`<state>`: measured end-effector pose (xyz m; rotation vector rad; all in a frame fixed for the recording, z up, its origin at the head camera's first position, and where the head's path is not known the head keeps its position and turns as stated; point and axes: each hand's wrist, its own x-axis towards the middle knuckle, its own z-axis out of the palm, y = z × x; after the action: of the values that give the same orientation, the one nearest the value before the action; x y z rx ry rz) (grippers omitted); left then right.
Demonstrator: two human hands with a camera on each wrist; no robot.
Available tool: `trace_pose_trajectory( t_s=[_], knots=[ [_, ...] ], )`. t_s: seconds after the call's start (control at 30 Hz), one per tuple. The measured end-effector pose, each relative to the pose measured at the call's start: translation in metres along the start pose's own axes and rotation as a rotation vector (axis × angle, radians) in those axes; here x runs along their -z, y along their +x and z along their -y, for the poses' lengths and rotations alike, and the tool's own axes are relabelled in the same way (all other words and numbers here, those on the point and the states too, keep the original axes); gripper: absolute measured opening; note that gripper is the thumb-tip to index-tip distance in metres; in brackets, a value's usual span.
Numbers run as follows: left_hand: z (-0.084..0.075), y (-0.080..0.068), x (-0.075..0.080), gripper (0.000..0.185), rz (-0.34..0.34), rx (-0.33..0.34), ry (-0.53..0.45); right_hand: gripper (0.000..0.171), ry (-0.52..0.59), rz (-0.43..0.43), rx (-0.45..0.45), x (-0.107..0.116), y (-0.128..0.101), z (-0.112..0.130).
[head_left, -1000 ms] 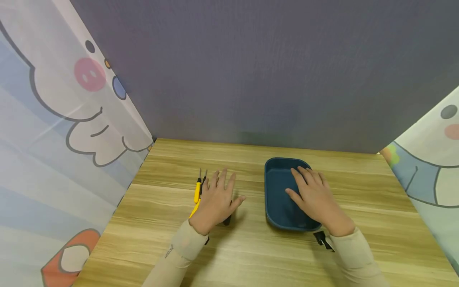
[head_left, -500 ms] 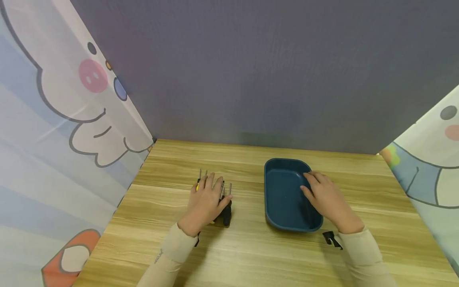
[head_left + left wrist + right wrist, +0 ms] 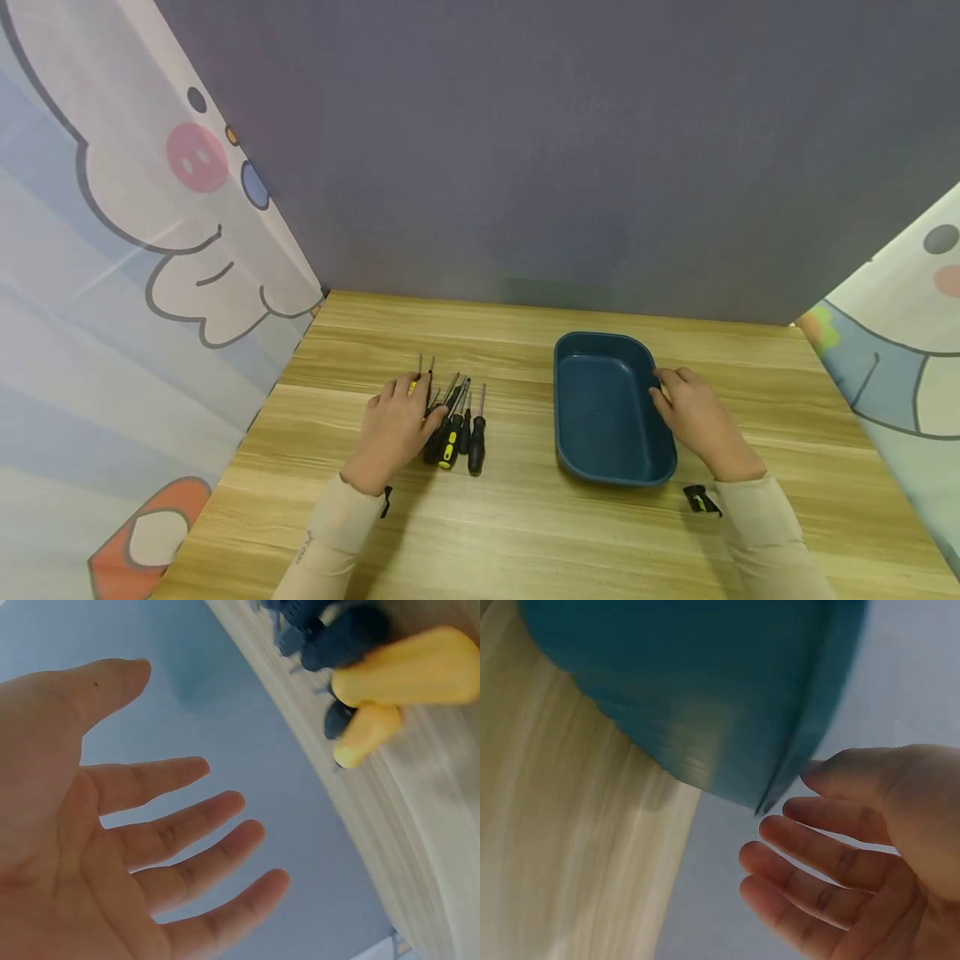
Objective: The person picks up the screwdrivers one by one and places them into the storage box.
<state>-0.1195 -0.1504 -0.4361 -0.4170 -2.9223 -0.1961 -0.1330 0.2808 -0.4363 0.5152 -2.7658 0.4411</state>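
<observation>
Several screwdrivers lie in a bunch on the wooden table, among them an all-black one (image 3: 477,450) and a black-and-yellow one (image 3: 450,446). Over the left side of the bunch hovers my left hand (image 3: 393,429), fingers spread, holding nothing; it hides part of the group. In the left wrist view, yellow handles (image 3: 416,671) sit apart from the fingers. A deep blue rectangular tray (image 3: 600,425) stands to the right with nothing in it. My right hand (image 3: 697,425) is at its right rim, thumb and fingers loosely bent by the edge; whether they touch it I cannot tell.
The wooden tabletop (image 3: 517,533) ends at a grey panel (image 3: 555,167) behind. Curtains printed with cartoon figures hang at the left (image 3: 97,333) and right (image 3: 900,367). Black straps show by both wrists.
My left hand has moved left and a little down, uncovering more screwdrivers. My right hand has drawn back from over the tray to its right rim. The tray has stayed put.
</observation>
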Motion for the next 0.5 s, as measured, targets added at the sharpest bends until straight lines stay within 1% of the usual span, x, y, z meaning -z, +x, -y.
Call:
trace_pose_trajectory(
  t_s=[0.1, 0.17, 0.33, 0.5],
  knots=[
    [0.007, -0.001, -0.001, 0.06, 0.002, 0.032, -0.016, 0.029, 0.041, 0.048, -0.062, -0.001, -0.001, -0.003],
    [0.011, -0.001, -0.001, 0.058, 0.005, 0.052, -0.026, 0.027, 0.07, 0.067, -0.086, -0.002, 0.0, -0.004],
    [0.021, -0.001, -0.003, 0.051, 0.001, 0.074, -0.058, 0.025, 0.145, 0.081, -0.119, -0.001, 0.001, -0.007],
    [0.029, 0.001, -0.009, 0.041, 0.008, 0.102, -0.134, 0.027, 0.189, 0.096, -0.156, 0.0, 0.0, -0.01]
  ],
)
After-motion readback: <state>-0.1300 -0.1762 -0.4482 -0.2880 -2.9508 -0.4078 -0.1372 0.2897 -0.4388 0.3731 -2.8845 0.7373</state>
